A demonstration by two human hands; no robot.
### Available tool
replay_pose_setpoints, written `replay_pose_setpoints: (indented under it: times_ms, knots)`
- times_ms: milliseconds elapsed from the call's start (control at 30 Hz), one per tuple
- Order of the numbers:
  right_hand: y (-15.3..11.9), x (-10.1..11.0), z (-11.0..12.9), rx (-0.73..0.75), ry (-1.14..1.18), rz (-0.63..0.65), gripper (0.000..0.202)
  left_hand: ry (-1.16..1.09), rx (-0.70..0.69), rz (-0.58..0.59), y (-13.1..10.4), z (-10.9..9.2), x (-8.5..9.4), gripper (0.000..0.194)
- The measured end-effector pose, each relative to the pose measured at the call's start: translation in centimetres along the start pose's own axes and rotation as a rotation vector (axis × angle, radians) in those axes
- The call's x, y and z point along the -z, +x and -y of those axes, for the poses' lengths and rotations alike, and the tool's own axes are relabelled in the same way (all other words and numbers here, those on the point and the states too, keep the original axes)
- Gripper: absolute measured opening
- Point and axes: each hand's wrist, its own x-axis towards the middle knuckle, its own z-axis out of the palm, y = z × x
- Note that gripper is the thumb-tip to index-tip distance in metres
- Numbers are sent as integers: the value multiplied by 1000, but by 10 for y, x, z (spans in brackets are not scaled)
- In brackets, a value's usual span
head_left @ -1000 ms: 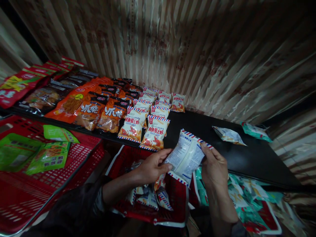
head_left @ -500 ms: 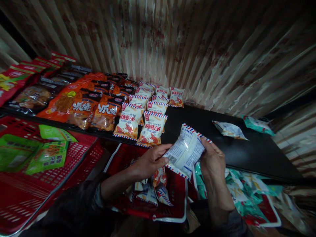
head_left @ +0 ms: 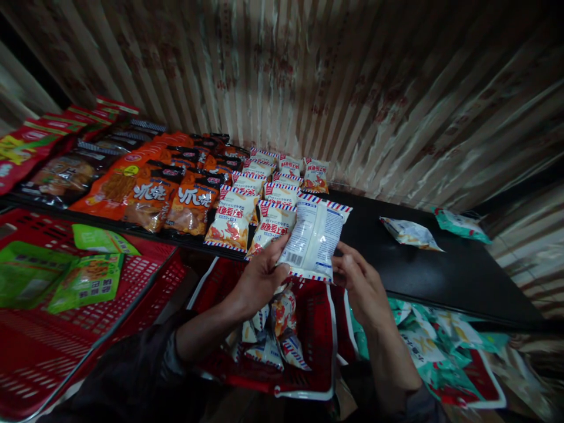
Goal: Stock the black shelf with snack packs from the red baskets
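A white snack bag (head_left: 314, 235) with red and blue striped edges shows its printed back, barcode at lower left. My left hand (head_left: 262, 276) pinches its lower left corner between thumb and fingers. My right hand (head_left: 359, 279) is at its lower right edge, fingers curled against it. Behind and left of the bag, matching bags (head_left: 232, 217) stand in rows, fronts outward, on the black shelf (head_left: 423, 270). Below my hands, a red basket (head_left: 315, 329) holds several more such bags (head_left: 284, 314).
Orange bags (head_left: 189, 200), dark bags and red bags fill the shelf's left part. A white bag (head_left: 409, 233) and a teal bag (head_left: 462, 224) lie on its right. Red baskets with green packets (head_left: 88, 282) and teal bags (head_left: 434, 341) stand below. Pleated curtain hangs behind.
The held bag has moved up and left and turned more upright, now overlapping the front row. Both hands have moved with it; my right hand has shifted from its upper right corner to its lower right edge.
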Motion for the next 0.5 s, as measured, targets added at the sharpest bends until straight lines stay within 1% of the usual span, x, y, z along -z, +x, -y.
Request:
replay_pose_setpoints:
  times_ms: [100, 233, 333, 400, 500]
  knots:
    - [-4, -4, -4, 47, -60, 29, 60, -36, -7, -4, -1, -1, 0, 71]
    - [-2, -9, -6, 97, -32, 28, 56, -54, -21, 54, -1, -1, 0, 70]
    - [1, -8, -6, 107, -49, 25, 53, -32, -27, 99, -1, -5, 3, 70]
    - [1, -6, -4, 94, -76, 55, 51, -21, -46, 84, -1, -10, 6, 66]
    - [-2, -1, -1, 76, -124, 120, 49, -40, -78, -23, -2, -18, 11, 59]
